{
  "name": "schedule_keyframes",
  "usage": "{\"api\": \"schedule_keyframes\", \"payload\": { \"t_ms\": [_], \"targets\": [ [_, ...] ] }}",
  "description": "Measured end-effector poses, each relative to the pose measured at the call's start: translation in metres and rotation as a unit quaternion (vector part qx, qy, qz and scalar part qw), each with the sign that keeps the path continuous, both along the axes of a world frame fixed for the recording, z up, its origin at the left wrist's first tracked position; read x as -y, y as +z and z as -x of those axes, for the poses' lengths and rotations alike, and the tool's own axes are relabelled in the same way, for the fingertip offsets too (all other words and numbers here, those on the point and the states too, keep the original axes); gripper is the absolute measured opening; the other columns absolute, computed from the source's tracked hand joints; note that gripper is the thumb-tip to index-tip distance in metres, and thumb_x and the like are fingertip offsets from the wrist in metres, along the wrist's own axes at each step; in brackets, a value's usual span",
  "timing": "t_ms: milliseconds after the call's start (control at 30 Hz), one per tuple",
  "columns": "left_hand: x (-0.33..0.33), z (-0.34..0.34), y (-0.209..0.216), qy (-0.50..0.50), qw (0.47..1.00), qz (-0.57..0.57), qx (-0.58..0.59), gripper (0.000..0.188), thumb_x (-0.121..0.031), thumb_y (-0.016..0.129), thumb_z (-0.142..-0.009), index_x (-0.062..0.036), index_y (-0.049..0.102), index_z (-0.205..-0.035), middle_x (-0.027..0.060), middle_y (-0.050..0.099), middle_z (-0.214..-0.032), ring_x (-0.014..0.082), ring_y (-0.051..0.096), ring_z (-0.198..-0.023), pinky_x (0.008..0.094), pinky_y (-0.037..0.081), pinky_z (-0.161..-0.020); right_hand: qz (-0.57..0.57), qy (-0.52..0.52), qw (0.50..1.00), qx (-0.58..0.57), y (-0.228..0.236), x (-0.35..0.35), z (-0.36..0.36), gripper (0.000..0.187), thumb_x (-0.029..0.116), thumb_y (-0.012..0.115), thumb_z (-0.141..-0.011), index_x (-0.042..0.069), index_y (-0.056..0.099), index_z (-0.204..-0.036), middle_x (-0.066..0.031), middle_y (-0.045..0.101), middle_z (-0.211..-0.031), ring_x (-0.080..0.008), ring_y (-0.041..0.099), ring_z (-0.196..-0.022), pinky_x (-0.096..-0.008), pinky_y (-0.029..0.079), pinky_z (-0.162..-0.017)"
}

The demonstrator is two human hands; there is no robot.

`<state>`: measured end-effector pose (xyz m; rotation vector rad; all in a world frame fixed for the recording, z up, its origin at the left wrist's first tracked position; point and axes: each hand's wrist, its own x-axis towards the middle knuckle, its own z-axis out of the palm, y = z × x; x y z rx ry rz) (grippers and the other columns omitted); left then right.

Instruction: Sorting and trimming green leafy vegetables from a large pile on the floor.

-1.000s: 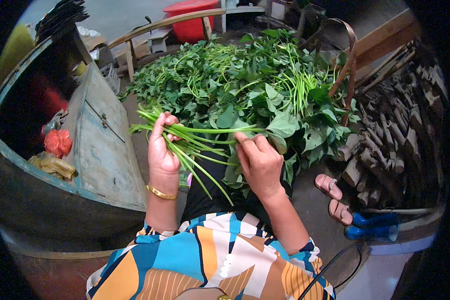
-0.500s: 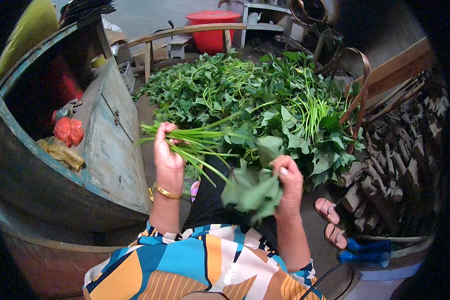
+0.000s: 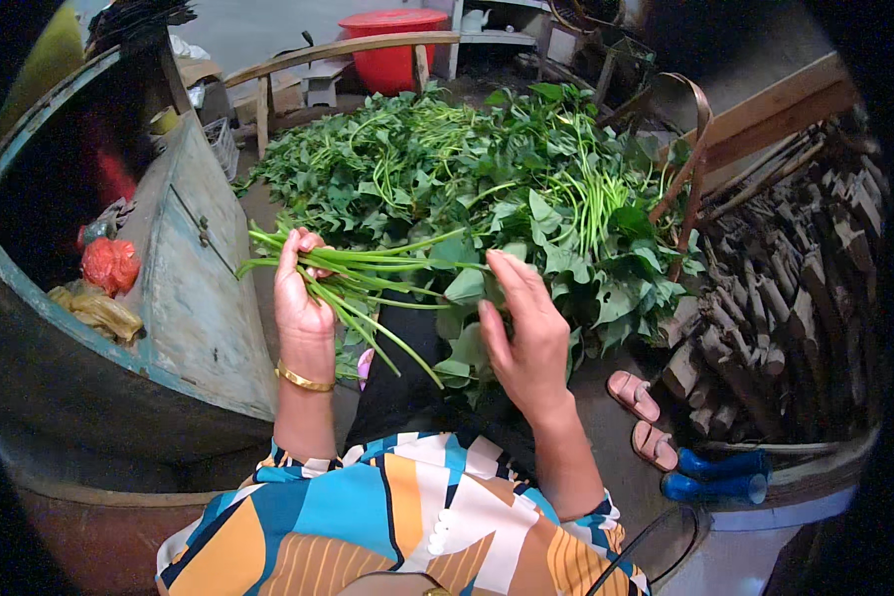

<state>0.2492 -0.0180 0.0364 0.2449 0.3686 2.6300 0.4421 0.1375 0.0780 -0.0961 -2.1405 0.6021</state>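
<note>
My left hand is closed round a bunch of long green leaf stems, whose bare ends fan out to the right. A gold bangle circles that wrist. Just right of the stem tips, my right hand is open, thumb and fingers apart. Beside its fingertips is a broad green leaf; whether they touch cannot be made out. More leaves show below its thumb. Beyond both hands spreads a large heap of leafy green vines, with a bundle of pale stems on its right part.
A worn cabinet with red and yellow plastic bags stands at left. Behind the heap are a wooden rail and a red tub. Stacked firewood, pink slippers and blue boots are at right.
My right hand has opened and let go of the leaves it gripped. The stems stay in my left hand. The whole view has shifted slightly, so things appear farther left and higher.
</note>
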Motion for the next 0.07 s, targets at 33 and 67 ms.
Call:
{"api": "schedule_keyframes", "payload": {
  "t_ms": [33, 67],
  "targets": [
    [-0.0018, -0.0011, -0.0012, -0.024, 1.000, -0.003, -0.018, 0.011, -0.021, 0.046, -0.088, -0.0113, 0.046, -0.083, -0.0036, 0.046, -0.064, 0.0061, 0.034, -0.047, 0.0186, 0.032, -0.043, -0.021, -0.020, 0.999, 0.027, -0.0050, -0.0028, 0.0019, 0.039, 0.006, 0.059, -0.074, 0.004, 0.050, -0.112, -0.0171, 0.054, -0.106, -0.0309, 0.057, -0.090, -0.0338, 0.047, -0.073],
    [-0.0039, -0.0027, -0.0024, -0.028, 0.999, -0.002, -0.016, 0.011, -0.021, 0.046, -0.088, -0.0113, 0.046, -0.083, -0.0036, 0.046, -0.064, 0.0061, 0.034, -0.047, 0.0186, 0.032, -0.043, -0.033, -0.010, 0.997, 0.064, -0.0109, -0.0061, 0.0014, 0.041, 0.006, 0.059, -0.074, 0.005, 0.049, -0.114, -0.0174, 0.054, -0.106, -0.0301, 0.057, -0.090, -0.0322, 0.047, -0.073]
  ]
}}
